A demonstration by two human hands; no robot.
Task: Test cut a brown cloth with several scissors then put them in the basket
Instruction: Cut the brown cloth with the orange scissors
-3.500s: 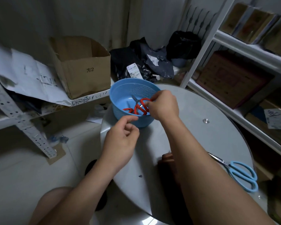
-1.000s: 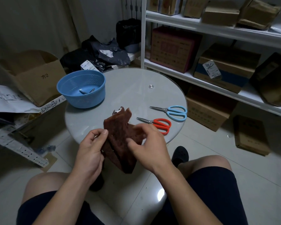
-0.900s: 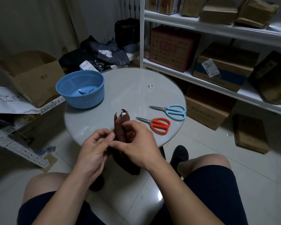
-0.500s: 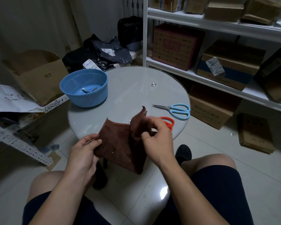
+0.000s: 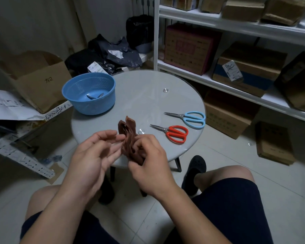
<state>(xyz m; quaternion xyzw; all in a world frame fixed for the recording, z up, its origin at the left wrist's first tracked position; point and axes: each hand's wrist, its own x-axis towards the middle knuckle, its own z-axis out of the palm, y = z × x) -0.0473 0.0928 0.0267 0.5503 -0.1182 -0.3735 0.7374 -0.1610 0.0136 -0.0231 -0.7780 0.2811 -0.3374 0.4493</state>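
Note:
The brown cloth (image 5: 128, 138) is folded into an upright bundle over the near edge of the round glass table (image 5: 139, 95). My right hand (image 5: 150, 161) grips its lower part. My left hand (image 5: 93, 155) is beside it with fingers spread, fingertips touching the cloth's left side. Red-handled scissors (image 5: 174, 133) and blue-handled scissors (image 5: 190, 118) lie shut on the table to the right. The blue basket (image 5: 90, 94) stands at the table's far left, with scissor tips showing inside.
White shelving (image 5: 236, 29) with cardboard boxes fills the right and back. An open cardboard box (image 5: 37, 80) and papers sit left of the basket. Dark bags (image 5: 111, 55) lie behind the table. My knees are below the table edge.
The cloth, spread between both hands half a second ago, is now gathered into a narrow folded bundle. My left hand has let go of its corner and opened.

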